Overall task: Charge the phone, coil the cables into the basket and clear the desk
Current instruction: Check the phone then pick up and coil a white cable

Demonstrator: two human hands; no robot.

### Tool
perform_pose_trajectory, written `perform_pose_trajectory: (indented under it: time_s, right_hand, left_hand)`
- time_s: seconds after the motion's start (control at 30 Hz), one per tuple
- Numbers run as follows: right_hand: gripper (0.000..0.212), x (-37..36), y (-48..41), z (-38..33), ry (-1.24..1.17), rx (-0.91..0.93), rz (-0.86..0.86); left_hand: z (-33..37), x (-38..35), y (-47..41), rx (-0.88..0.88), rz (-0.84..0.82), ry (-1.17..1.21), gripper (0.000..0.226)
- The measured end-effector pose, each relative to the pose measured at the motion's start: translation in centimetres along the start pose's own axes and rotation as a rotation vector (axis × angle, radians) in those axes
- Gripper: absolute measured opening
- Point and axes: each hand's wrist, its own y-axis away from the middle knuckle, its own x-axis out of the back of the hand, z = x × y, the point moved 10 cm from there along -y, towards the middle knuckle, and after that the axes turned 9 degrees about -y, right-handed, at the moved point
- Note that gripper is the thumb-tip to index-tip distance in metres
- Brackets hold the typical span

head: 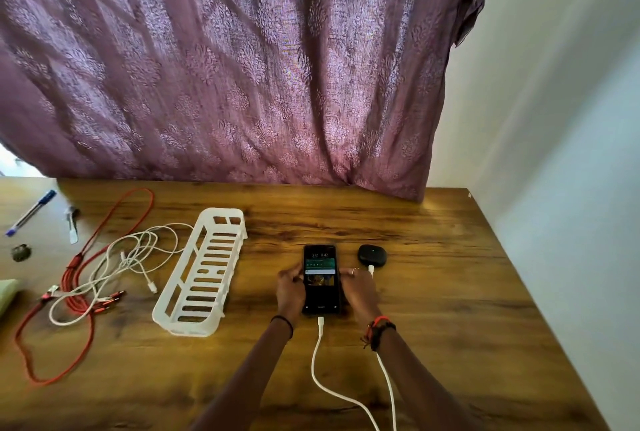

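A black phone [320, 269] lies flat on the wooden desk [433, 292] with its screen lit. A white charging cable [320, 361] is plugged into its near end. My left hand [290, 288] holds the phone's left edge and my right hand [358, 288] holds its right edge. A white slotted basket [202, 271] stands left of the phone with nothing in it. Further left, a red cable [74, 287] and a white cable [131, 254] lie tangled together on the desk.
A black earbud case [372, 254] sits right of the phone with a second white cable [386, 378] plugged in. At far left lie a blue pen [31, 212], a small clip [72, 222], a dark round object [20, 252] and a green pad [7, 293]. A purple curtain [225, 67] hangs behind.
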Motion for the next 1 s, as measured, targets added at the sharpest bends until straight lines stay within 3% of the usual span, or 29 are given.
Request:
perform_pose_trajectory:
  time_s: [0.17,0.3,0.43,0.63,0.8,1.0]
  right_hand:
    - [0.030,0.2,-0.5,0.3,-0.039,-0.018,-0.011]
    - [0.025,1.3,-0.9,-0.1,-0.149,-0.018,0.012]
    - [0.025,3.6,-1.4,-1.0,-0.236,0.047,0.069]
    - [0.022,7.4,-1.9,-0.7,-0.369,0.045,0.181]
    - [0.027,9.1,-2.3,-1.0,-0.131,0.098,0.235]
    - [0.026,9.0,-3.2,-1.1,0.137,0.129,0.166]
  left_hand:
    - [0.0,-0.1,-0.4,0.004,-0.035,0.001,0.043]
    - [1.4,0.7,-0.7,-0.059,0.041,-0.071,0.041]
    - [4.1,0.3,-0.8,-0.209,0.111,-0.234,0.040]
    - [8.4,-4.6,-0.4,-0.472,0.011,-0.424,0.040]
    - [9.4,-9.5,-0.2,-0.604,-0.173,-0.589,0.055]
    - [9.3,-13.2,-1.2,-0.651,-0.300,-0.741,0.051]
